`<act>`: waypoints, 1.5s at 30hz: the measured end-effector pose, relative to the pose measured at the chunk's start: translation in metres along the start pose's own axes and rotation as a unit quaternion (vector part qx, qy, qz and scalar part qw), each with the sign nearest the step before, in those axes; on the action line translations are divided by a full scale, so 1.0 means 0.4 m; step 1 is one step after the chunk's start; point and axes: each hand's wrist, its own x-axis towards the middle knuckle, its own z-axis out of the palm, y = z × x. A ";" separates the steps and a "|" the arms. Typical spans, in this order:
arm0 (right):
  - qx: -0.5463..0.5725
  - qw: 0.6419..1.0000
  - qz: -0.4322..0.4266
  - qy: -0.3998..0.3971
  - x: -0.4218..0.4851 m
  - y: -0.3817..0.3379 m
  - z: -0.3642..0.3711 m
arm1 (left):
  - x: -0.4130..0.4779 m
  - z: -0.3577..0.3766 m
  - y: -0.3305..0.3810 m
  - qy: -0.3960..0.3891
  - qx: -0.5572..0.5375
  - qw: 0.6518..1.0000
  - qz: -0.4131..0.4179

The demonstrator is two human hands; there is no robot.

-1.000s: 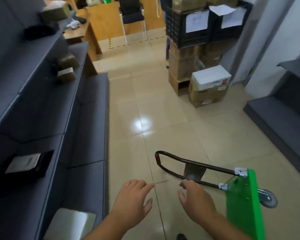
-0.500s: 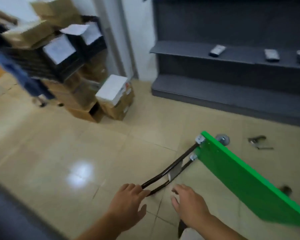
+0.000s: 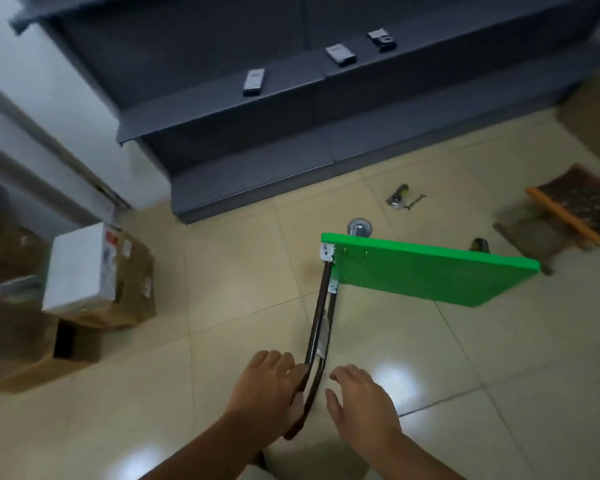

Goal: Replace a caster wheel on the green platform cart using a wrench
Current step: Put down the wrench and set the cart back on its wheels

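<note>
Head, green cart (image 3: 430, 277), white box (image 3: 78, 268) seemingly shut

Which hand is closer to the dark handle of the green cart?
Left. The left hand holds the handle at its curved near end. The right hand hovers open just to the right of the handle, not touching it.
</note>
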 end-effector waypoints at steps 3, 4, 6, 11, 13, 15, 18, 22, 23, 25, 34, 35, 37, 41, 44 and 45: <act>0.029 0.996 0.087 0.018 0.006 -0.032 0.085 | 0.037 0.043 -0.074 -0.025 0.026 0.995 0.096; 0.040 0.992 0.115 0.028 0.006 -0.049 0.117 | 0.050 0.062 -0.098 -0.034 0.032 0.990 0.130; 0.076 0.980 0.176 0.047 0.003 -0.077 0.186 | 0.072 0.099 -0.133 -0.053 0.054 0.979 0.191; 0.137 0.948 0.282 0.055 -0.042 -0.139 0.348 | 0.055 0.192 -0.134 -0.142 0.060 0.952 0.266; 0.158 0.939 0.301 0.051 -0.055 -0.136 0.409 | 0.062 0.247 -0.114 -0.151 0.062 0.945 0.282; 0.179 0.928 0.321 0.052 -0.052 -0.104 0.482 | 0.083 0.316 -0.084 -0.179 0.065 0.935 0.299; 0.213 0.910 0.352 0.048 -0.049 -0.051 0.618 | 0.125 0.458 -0.044 -0.226 0.105 0.901 0.354; 0.272 0.890 0.364 0.038 -0.008 0.039 0.824 | 0.179 0.658 -0.022 -0.252 0.165 0.863 0.406; 0.299 0.881 0.364 0.037 0.009 0.053 0.874 | 0.191 0.704 -0.028 -0.255 0.177 0.857 0.411; 0.338 0.870 0.358 0.038 0.048 0.078 0.970 | 0.225 0.788 -0.041 -0.258 0.208 0.845 0.420; 0.416 0.848 0.326 0.041 0.225 0.061 1.263 | 0.322 0.991 -0.073 -0.257 0.355 0.754 0.489; 0.417 0.847 0.324 0.065 0.231 0.056 1.277 | 0.329 0.986 -0.077 -0.248 0.358 0.744 0.507; 0.427 0.833 0.330 0.124 0.236 0.045 1.287 | 0.343 0.951 -0.091 -0.209 0.356 0.737 0.535; 0.405 0.812 0.344 0.242 0.203 0.032 1.253 | 0.367 0.819 -0.119 -0.165 0.339 0.738 0.560; 0.356 0.826 0.332 0.284 0.181 0.021 1.168 | 0.394 0.670 -0.124 -0.137 0.311 0.760 0.555; 0.347 0.831 0.325 0.287 0.177 0.013 1.129 | 0.403 0.622 -0.127 -0.127 0.298 0.768 0.553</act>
